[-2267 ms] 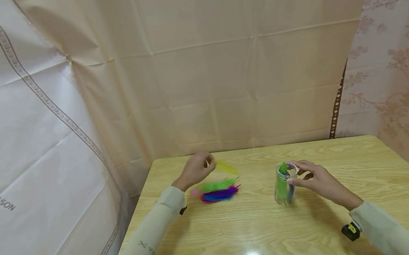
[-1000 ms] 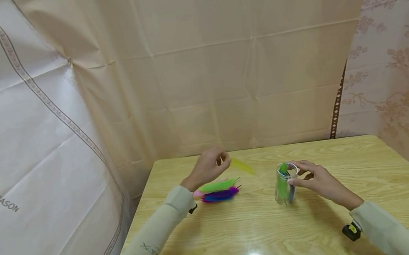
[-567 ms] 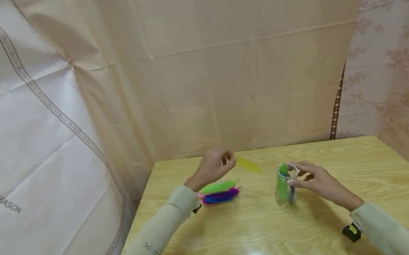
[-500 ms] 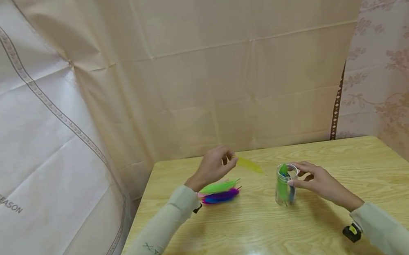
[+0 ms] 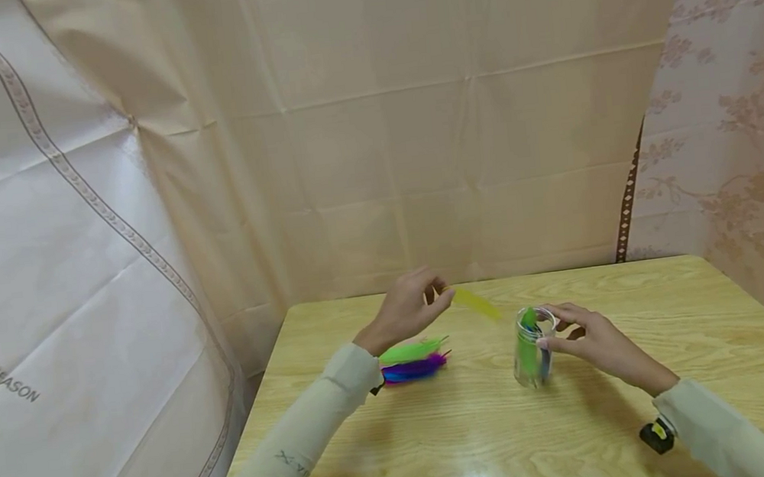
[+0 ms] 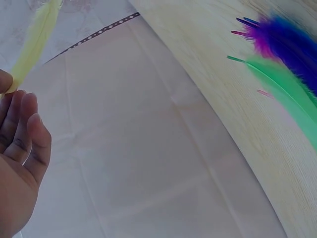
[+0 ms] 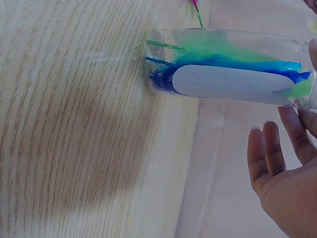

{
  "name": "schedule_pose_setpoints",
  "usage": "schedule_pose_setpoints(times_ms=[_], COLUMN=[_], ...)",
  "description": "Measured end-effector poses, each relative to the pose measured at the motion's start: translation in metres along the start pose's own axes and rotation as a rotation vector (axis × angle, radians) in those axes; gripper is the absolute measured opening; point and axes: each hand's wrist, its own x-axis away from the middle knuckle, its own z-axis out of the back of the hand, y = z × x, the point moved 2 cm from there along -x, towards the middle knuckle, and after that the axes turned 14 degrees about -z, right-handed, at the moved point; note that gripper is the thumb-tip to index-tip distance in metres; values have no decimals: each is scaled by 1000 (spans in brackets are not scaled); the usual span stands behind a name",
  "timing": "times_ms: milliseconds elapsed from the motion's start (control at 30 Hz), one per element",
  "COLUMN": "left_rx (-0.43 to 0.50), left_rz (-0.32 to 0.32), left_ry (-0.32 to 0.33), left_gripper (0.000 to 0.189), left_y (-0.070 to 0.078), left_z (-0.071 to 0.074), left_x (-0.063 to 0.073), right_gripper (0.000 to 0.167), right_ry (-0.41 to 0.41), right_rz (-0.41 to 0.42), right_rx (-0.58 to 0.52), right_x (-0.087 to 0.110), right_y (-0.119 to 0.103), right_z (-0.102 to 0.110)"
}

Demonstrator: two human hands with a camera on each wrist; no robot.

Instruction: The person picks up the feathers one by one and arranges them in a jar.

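Between thumb and fingertip my left hand (image 5: 411, 306) pinches a yellow feather (image 5: 476, 304) by one end. The feather slants down to the right, its far tip just left of the jar's mouth. My right hand (image 5: 592, 342) grips the clear jar (image 5: 524, 369) near its rim from the right side. Inside the upright jar stand green and blue feathers (image 7: 223, 54), and a white oval label (image 7: 230, 84) shows on its wall. Below my left forearm lie loose feathers: a green feather (image 5: 407, 352), a purple and blue bunch (image 5: 417, 369) and a pink feather (image 6: 280, 101) partly under the green.
The wood-grain table (image 5: 483, 428) carries everything. A beige cloth (image 5: 374, 155) hangs behind its far edge, a white printed cloth (image 5: 71, 314) at left and a floral cloth (image 5: 744, 127) at right.
My left hand has carried the yellow feather rightward, from above the loose feathers to beside the jar's mouth. My right hand and the jar have stayed in place.
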Motion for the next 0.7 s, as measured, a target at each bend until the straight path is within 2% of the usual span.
schedule_pose_setpoints(times_ms=[300, 367, 567, 700], left_rx=[17, 16, -27, -48], left_rz=[-22, -48, -178, -214], left_ry=[19, 32, 57, 56], left_gripper=[10, 10, 8, 8], left_y=[6, 8, 10, 11], left_z=[-3, -4, -11, -18], left_x=[-12, -15, -23, -27], right_gripper=[66, 67, 68, 67], right_ry=[-7, -9, -15, -13], right_rz=[-12, -15, -18, -13], right_rx=[5, 5, 2, 0], right_x=[1, 1, 1, 1], right_y=[0, -1, -1, 0], right_z=[1, 1, 1, 1])
